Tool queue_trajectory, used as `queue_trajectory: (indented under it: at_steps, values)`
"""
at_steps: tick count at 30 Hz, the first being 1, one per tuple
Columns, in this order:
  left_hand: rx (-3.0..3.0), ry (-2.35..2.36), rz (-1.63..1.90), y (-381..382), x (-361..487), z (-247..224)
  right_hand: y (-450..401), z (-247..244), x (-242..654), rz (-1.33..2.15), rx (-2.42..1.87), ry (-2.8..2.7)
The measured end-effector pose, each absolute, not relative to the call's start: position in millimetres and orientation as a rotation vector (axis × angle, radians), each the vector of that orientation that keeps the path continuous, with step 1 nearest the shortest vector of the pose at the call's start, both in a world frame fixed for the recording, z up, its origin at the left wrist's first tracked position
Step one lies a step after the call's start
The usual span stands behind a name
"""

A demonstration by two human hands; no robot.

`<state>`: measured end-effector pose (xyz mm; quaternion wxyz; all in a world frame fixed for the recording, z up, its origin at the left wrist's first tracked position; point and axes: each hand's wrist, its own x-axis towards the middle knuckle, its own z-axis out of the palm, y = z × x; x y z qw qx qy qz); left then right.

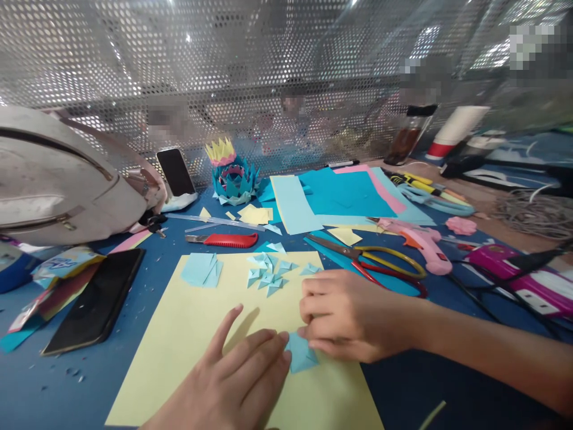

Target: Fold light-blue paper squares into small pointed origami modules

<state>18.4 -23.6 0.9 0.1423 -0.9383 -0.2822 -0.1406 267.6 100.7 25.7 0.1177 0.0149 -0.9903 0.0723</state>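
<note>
A small light-blue paper piece (301, 353), partly folded, lies on the large yellow sheet (165, 358) between my hands. My left hand (246, 376) presses its fingertips on the paper's left edge, with the little finger or index stretched away. On the paper's upper right side, my right hand (344, 316) pinches the edge with curled fingers; the thumb is partly hidden. Beyond them sit several folded light-blue paper triangles (268, 278). A stack of light-blue paper squares (201, 270) rests at the sheet's upper left.
Red-and-yellow scissors (380, 263), a pink glue gun (421, 242) and a magenta power strip (519, 278) lie to the right. A red utility knife (224, 239) is ahead, before a blue paper model (235, 181). Left are a black phone (96, 301) and a backpack (67, 179).
</note>
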Motion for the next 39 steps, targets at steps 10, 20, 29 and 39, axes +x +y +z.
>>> queue_trajectory:
  at_steps: [10,20,29,39]
  values:
    - [-2.671,-0.895,-0.678,-29,20,-32,106,21,265,0.625,-0.04,-2.801]
    - [-2.697,-0.887,-0.607,-29,18,-20,113,17,262,0.998,-0.017,-2.803]
    - [-2.738,-0.899,-0.477,-28,15,-19,104,13,259,0.944,-0.153,-2.806]
    - [-2.74,-0.877,-0.454,-27,16,-12,103,12,261,0.986,-0.288,-2.739]
